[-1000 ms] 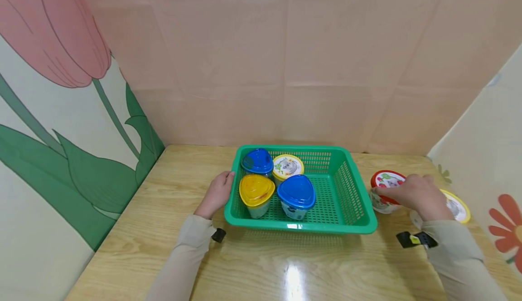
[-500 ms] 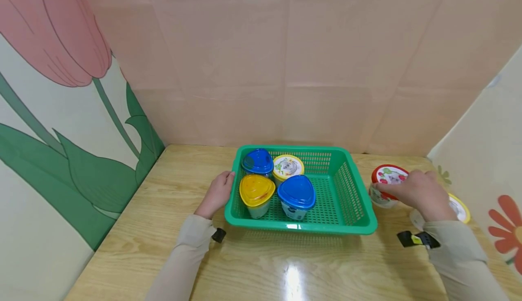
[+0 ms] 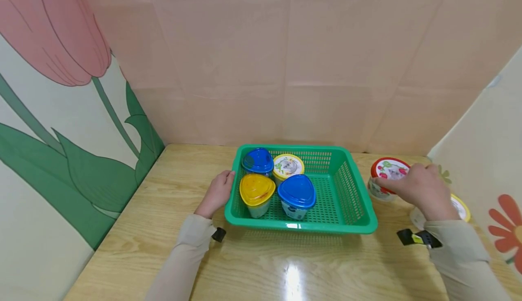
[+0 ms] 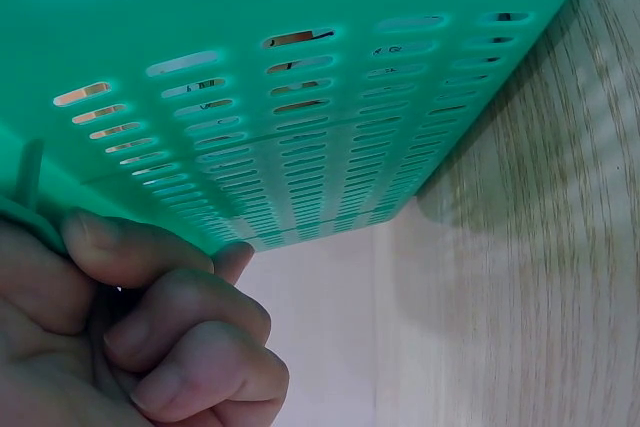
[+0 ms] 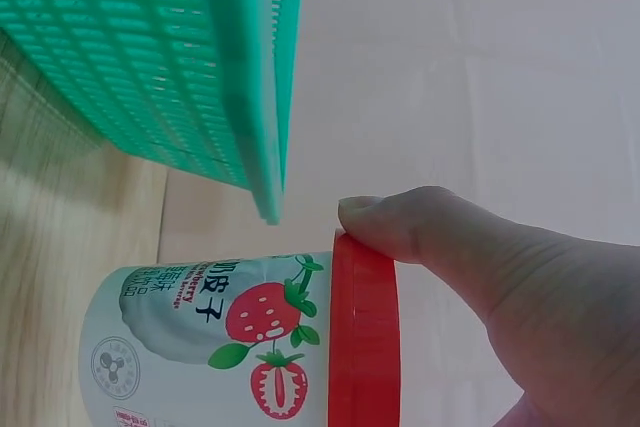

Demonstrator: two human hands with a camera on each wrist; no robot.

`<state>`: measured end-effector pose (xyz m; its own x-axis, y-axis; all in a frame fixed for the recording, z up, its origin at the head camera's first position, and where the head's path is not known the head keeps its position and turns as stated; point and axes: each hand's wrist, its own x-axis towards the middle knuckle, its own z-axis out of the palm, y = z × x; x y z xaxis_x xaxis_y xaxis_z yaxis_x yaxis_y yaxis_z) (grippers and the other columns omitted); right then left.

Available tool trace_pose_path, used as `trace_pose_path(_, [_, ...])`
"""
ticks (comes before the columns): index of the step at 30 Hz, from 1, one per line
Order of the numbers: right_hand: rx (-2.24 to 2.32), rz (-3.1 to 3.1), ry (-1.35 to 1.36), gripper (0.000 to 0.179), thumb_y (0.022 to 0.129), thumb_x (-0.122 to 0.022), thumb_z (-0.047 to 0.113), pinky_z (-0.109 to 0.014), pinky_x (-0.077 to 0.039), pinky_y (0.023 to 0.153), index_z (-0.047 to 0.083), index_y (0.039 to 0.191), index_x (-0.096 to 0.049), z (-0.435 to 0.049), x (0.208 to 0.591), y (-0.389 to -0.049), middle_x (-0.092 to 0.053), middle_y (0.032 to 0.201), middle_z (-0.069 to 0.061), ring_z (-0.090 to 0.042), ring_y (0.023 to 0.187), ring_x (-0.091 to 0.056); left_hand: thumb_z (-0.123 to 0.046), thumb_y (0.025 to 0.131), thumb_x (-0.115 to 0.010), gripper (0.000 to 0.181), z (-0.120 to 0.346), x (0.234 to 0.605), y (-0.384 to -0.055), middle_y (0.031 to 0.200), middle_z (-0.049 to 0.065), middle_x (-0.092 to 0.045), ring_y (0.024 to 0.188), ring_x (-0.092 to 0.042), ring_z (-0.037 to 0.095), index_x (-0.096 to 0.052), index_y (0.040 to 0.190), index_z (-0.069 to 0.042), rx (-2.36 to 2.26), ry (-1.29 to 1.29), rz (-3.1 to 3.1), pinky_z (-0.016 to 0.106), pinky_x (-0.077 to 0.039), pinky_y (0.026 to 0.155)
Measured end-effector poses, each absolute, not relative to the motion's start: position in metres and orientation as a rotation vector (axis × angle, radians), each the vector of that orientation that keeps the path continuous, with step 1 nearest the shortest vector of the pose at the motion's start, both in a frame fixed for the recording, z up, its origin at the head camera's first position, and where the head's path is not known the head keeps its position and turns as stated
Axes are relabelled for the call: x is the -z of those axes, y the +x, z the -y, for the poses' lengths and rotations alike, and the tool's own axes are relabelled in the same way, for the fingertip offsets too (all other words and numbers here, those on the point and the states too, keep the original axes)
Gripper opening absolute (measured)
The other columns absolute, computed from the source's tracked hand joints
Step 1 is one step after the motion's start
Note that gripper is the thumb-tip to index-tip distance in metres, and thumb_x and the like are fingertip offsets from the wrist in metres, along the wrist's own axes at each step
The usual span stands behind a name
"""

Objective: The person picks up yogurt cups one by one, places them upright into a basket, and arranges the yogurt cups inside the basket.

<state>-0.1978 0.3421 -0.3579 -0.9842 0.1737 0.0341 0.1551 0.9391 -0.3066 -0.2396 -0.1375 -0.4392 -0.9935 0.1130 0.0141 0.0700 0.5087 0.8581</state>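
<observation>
My left hand (image 3: 218,191) holds the left rim of a green plastic basket (image 3: 302,229); its curled fingers (image 4: 205,347) show under the rim in the left wrist view. My right hand (image 3: 426,190) grips a strawberry yogurt cup (image 5: 220,342) by its red lid (image 5: 365,337), with the thumb on the lid's edge. Just right of the basket, this cup stands close over the table. Inside the basket sit two blue-lidded cups (image 3: 297,191), a cup with a plain yellow lid (image 3: 257,189) and a cup with a yellow-rimmed picture lid (image 3: 287,166).
Another yellow-rimmed cup (image 3: 461,206) stands on the wooden table (image 3: 244,264) at the right, partly hidden behind my right hand. A pink cloth wall (image 3: 261,65) rises at the back, with printed panels (image 3: 489,165) at both sides.
My right hand and the red-lidded yogurt cup have moved up the view, toward the back of the table. The left hand and the basket have stayed put.
</observation>
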Motion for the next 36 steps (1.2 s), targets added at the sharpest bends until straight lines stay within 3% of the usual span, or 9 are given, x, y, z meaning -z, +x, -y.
trace_pose_path(7, [-0.496,3.021,-0.314,0.116,0.070,-0.068,0.081,-0.048,-0.040,0.049,-0.025,0.110,-0.045,-0.338,0.352,-0.198,-0.034,0.101,-0.038,-0.048,0.072,-0.050,-0.029,0.111,-0.032,0.045,0.137,0.439,-0.240,0.083,0.009,-0.059,0.074,-0.061,0.017,-0.059,0.123,0.005,-1.516,0.147,-2.701,0.032,-0.054,0.071])
trace_pose_path(16, [-0.503,3.013,-0.326,0.120,0.070,-0.068,0.081,-0.052,-0.039,0.051,-0.026,0.116,-0.041,-0.334,0.347,-0.195,-0.032,0.107,-0.040,-0.050,0.072,-0.049,-0.029,0.111,-0.031,0.045,0.137,0.438,-0.239,0.084,0.009,-0.060,0.075,-0.061,0.017,-0.058,0.124,0.005,-1.508,0.149,-2.708,0.033,-0.054,0.072])
trace_pose_path(36, [-0.546,2.918,-0.293,0.110,0.070,-0.069,0.079,-0.046,-0.039,0.049,-0.020,0.112,-0.045,-0.321,0.335,-0.191,-0.032,0.111,-0.038,-0.049,0.074,-0.050,-0.028,0.111,-0.031,0.044,0.138,0.438,-0.239,0.082,0.008,-0.059,0.073,-0.061,0.017,-0.059,0.123,0.004,-1.502,0.151,-2.713,0.032,-0.054,0.070])
